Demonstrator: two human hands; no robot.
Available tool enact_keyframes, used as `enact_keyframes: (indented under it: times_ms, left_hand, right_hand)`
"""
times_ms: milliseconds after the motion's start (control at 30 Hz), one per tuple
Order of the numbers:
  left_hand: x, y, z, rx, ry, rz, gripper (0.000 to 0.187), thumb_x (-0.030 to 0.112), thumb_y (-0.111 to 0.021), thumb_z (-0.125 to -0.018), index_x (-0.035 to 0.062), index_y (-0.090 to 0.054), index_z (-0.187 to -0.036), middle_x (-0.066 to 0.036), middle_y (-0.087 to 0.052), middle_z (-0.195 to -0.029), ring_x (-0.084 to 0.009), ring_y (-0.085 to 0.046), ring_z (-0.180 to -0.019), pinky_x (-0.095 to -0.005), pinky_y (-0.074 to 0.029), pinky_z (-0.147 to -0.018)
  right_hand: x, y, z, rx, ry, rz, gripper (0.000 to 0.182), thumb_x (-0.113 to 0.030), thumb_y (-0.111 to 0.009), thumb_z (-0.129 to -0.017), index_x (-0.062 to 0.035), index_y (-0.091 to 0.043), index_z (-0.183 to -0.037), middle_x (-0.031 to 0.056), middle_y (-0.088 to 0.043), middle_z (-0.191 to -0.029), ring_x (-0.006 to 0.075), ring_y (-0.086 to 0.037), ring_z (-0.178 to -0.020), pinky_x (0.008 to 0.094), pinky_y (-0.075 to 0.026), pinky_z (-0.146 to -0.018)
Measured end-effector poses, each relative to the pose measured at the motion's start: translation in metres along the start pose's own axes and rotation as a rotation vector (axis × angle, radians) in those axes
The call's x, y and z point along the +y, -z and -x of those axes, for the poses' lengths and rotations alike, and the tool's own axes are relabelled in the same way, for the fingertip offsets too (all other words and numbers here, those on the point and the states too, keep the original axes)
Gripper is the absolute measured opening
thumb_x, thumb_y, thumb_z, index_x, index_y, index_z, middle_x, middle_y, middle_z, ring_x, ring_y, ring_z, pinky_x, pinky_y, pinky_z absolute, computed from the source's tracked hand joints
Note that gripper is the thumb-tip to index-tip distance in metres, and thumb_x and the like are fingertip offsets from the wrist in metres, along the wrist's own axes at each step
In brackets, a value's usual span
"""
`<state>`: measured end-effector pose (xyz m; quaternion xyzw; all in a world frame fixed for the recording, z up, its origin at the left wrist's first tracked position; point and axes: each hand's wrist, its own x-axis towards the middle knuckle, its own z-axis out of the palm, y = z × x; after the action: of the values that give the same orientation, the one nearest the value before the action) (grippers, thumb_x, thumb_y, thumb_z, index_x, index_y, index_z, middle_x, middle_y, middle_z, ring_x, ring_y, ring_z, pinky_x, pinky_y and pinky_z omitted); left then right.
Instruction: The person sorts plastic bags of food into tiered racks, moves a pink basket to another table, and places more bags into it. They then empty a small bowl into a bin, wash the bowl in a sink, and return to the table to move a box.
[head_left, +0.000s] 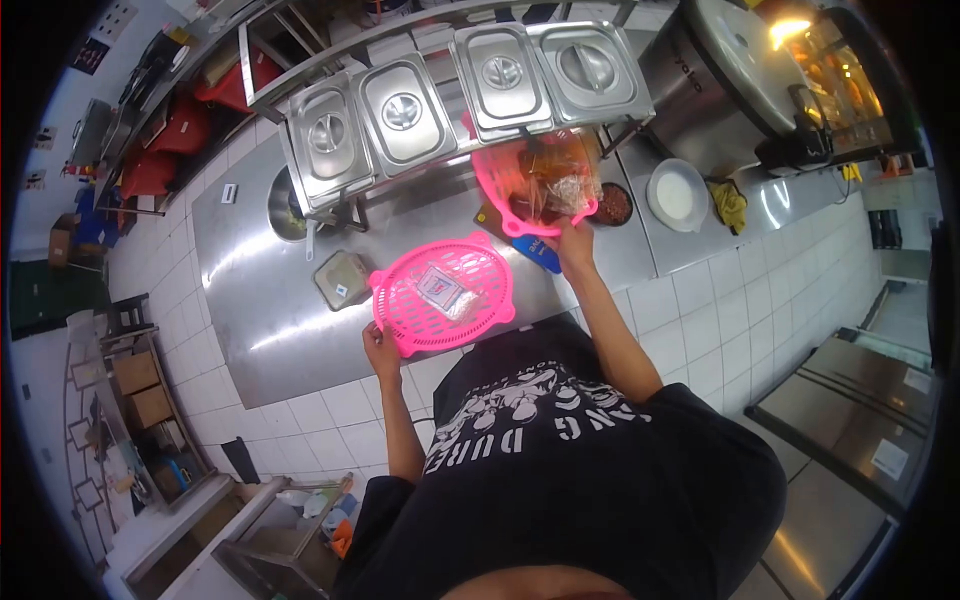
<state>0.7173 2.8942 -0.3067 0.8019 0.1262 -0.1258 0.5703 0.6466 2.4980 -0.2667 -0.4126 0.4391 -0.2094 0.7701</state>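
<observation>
My left hand point(380, 350) has its fingers closed on the near left rim of a pink slotted plastic basket point(400, 275). A clear plastic packet with a printed label point(442, 290) lies in this basket, which sits at the front edge of the steel counter. My right hand point(575, 248) grips the near rim of a second pink basket point(491, 180), partly under the raised steel shelf. Clear plastic bags with reddish-brown contents point(550, 175) fill that basket. Beside it are a blue packet point(537, 252) and a bowl of dark red food point(616, 204).
Several lidded steel pans point(402, 112) stand on the raised shelf. On the counter point(250, 300) are a square container point(341, 280) and a round metal bowl point(286, 208) with a handle nearby. A white tub point(677, 196), yellow cloth point(728, 205) and large steel pot point(700, 90) stand right.
</observation>
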Motion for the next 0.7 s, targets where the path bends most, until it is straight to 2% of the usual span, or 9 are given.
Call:
enact_keyframes:
  times_ms: [33, 67, 133, 200, 367, 467, 600, 667, 700]
  left_hand:
    - [0.003, 0.002, 0.0, -0.007, 0.003, -0.016, 0.026, 0.016, -0.061, -0.092, -0.0001, -0.053, -0.111, -0.003, -0.05, -0.09, -0.0113, -0.049, -0.08, -0.0262, -0.044, -0.074]
    - [0.005, 0.003, 0.0, 0.024, 0.025, -0.052, 0.03, 0.017, -0.062, -0.091, -0.0003, -0.052, -0.114, -0.006, -0.052, -0.094, -0.0131, -0.051, -0.083, -0.0275, -0.046, -0.074]
    - [0.013, -0.002, 0.007, 0.043, 0.065, -0.094, 0.034, 0.018, -0.064, -0.091, -0.0006, -0.051, -0.116, -0.008, -0.053, -0.098, -0.015, -0.054, -0.085, -0.0289, -0.047, -0.075]
    - [0.034, -0.009, 0.01, 0.216, -0.246, -0.317, 0.04, 0.02, -0.066, -0.089, -0.0021, -0.05, -0.119, -0.013, -0.055, -0.105, -0.019, -0.057, -0.088, -0.0308, -0.049, -0.076]
    - [0.088, -0.045, 0.023, -0.035, -0.21, -0.015, 0.041, 0.019, -0.063, -0.091, -0.0027, -0.049, -0.124, -0.013, -0.057, -0.114, -0.0192, -0.058, -0.099, -0.0305, -0.049, -0.082]
    - [0.083, -0.057, 0.012, -0.081, -0.154, 0.145, 0.042, 0.019, -0.061, -0.092, -0.0025, -0.049, -0.126, -0.014, -0.059, -0.116, -0.0184, -0.058, -0.104, -0.0303, -0.049, -0.083]
    - [0.074, -0.058, 0.003, -0.148, -0.132, 0.14, 0.042, 0.017, -0.061, -0.092, -0.0029, -0.049, -0.126, -0.014, -0.06, -0.118, -0.0198, -0.057, -0.106, -0.0317, -0.048, -0.088]
    - [0.07, -0.058, 0.001, -0.149, -0.157, -0.072, 0.041, 0.015, -0.06, -0.091, -0.0035, -0.05, -0.126, -0.016, -0.06, -0.12, -0.0222, -0.058, -0.108, -0.0331, -0.045, -0.093]
    - [0.069, -0.057, 0.002, -0.142, -0.152, -0.067, 0.041, 0.015, -0.06, -0.091, -0.0035, -0.05, -0.126, -0.016, -0.06, -0.12, -0.0222, -0.058, -0.108, -0.0331, -0.045, -0.093]
  right_hand:
    - [-0.001, 0.005, 0.016, -0.007, -0.04, 0.008, 0.022, -0.004, -0.043, -0.09, 0.0098, -0.053, -0.106, 0.0183, -0.06, -0.102, 0.029, -0.066, -0.093, 0.0356, -0.06, -0.077]
    - [-0.001, 0.01, 0.035, 0.005, -0.05, 0.004, 0.022, -0.004, -0.043, -0.09, 0.0098, -0.053, -0.106, 0.0183, -0.06, -0.102, 0.029, -0.066, -0.093, 0.0356, -0.06, -0.077]
    - [0.0, 0.024, 0.069, 0.008, -0.068, 0.217, 0.024, -0.007, -0.044, -0.092, 0.0067, -0.054, -0.11, 0.0148, -0.061, -0.102, 0.0225, -0.066, -0.088, 0.0335, -0.061, -0.072]
    - [0.006, 0.033, 0.082, 0.005, -0.086, 0.271, 0.025, -0.009, -0.045, -0.093, 0.0052, -0.055, -0.11, 0.0125, -0.063, -0.099, 0.0199, -0.066, -0.084, 0.031, -0.06, -0.068]
    - [0.018, 0.052, 0.089, -0.208, -0.134, 0.389, 0.026, -0.011, -0.045, -0.094, 0.0027, -0.057, -0.113, 0.0104, -0.065, -0.097, 0.0171, -0.066, -0.08, 0.0282, -0.059, -0.065]
    - [0.019, 0.054, 0.076, -0.347, -0.175, 0.476, 0.026, -0.013, -0.046, -0.095, 0.0018, -0.057, -0.113, 0.0088, -0.065, -0.093, 0.0148, -0.066, -0.077, 0.0267, -0.058, -0.063]
    - [0.006, 0.042, 0.066, -0.48, -0.158, 0.729, 0.027, -0.013, -0.045, -0.094, -0.0001, -0.058, -0.113, 0.0075, -0.066, -0.089, 0.0128, -0.066, -0.072, 0.0253, -0.056, -0.061]
    - [0.004, 0.038, 0.061, -0.537, -0.093, 0.804, 0.028, -0.012, -0.044, -0.092, 0.0011, -0.058, -0.114, 0.0076, -0.066, -0.09, 0.0134, -0.065, -0.072, 0.026, -0.055, -0.06]
    - [0.006, 0.04, 0.057, -0.567, -0.008, 0.833, 0.031, -0.016, -0.05, -0.092, 0.0006, -0.057, -0.117, 0.0076, -0.065, -0.096, 0.013, -0.063, -0.081, 0.0259, -0.053, -0.068]
